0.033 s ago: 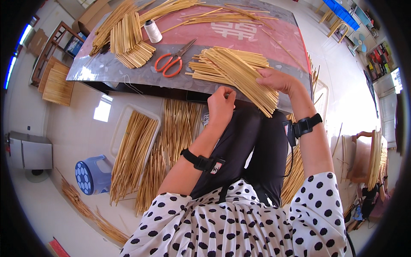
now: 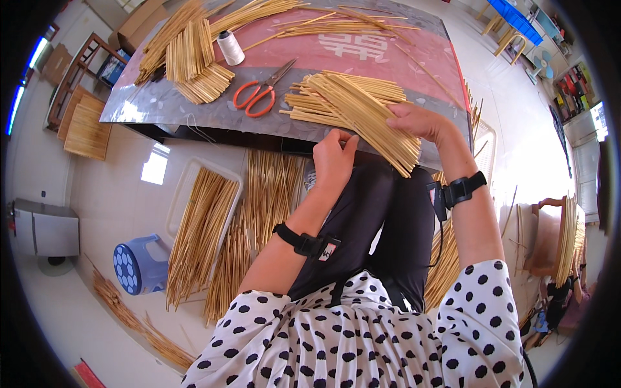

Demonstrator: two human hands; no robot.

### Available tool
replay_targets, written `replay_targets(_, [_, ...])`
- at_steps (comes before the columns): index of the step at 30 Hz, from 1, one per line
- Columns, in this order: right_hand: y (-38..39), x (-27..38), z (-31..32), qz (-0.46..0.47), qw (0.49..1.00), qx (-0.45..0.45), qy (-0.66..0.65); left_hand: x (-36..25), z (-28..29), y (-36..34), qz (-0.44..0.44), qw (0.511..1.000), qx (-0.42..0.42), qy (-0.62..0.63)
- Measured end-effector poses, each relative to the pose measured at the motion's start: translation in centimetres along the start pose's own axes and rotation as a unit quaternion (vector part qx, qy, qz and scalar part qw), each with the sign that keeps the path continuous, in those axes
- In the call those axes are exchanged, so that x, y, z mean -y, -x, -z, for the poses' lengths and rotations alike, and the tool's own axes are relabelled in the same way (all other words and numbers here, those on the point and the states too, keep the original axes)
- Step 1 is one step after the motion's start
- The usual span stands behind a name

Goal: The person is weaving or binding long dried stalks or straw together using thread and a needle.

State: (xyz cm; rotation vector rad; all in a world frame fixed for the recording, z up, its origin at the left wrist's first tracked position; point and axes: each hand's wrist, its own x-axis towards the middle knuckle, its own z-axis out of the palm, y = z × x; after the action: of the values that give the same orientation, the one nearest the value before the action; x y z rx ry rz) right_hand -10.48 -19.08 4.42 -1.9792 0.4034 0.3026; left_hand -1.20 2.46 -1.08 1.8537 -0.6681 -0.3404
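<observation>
My right hand (image 2: 419,121) is closed on the right edge of a flat row of pale straw stalks (image 2: 369,116). The row slants over the table's front edge, its near end above my lap. Beneath its far part lies a pile of cut stalks (image 2: 304,108). My left hand (image 2: 332,156) is closed in a pinch just left of the row, by the table edge; whatever its fingertips hold is too small to make out. Orange-handled scissors (image 2: 260,94) lie partly spread left of the pile. A white thread spool (image 2: 230,48) stands farther back, beside stacked straw strips (image 2: 191,55).
The table (image 2: 381,55) has a red and grey cover, with more loose stalks at its back. Below it on the floor are a white tray (image 2: 174,204) of stalks and further bundles (image 2: 268,187). A blue stool (image 2: 139,265) stands left; a wooden chair (image 2: 542,239) is at right.
My left hand has shifted very slightly at the fingertips. The straw row and my right hand stay in place.
</observation>
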Motion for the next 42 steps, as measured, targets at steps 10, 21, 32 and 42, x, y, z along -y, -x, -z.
replay_targets(10, [-0.1,1.1,-0.6,0.027,0.991,-0.019,0.13,1.0,-1.3,-1.3,0.154,0.985,0.062,0.043])
replay_targets(21, [-0.3,1.1,-0.9,0.014,0.982,-0.032,0.185,-1.3,3.1,5.4,0.007,0.987,0.136,-0.086])
replay_targets(32, [-0.2,1.8,-1.3,0.012,0.983,-0.042,0.178,-2.3,5.6,5.0,-0.289,0.892,-0.022,-0.347])
replay_targets(42, [-0.1,2.1,-1.3,-0.015,0.986,-0.052,0.156,-1.7,3.8,0.4,-0.234,0.962,0.033,0.139])
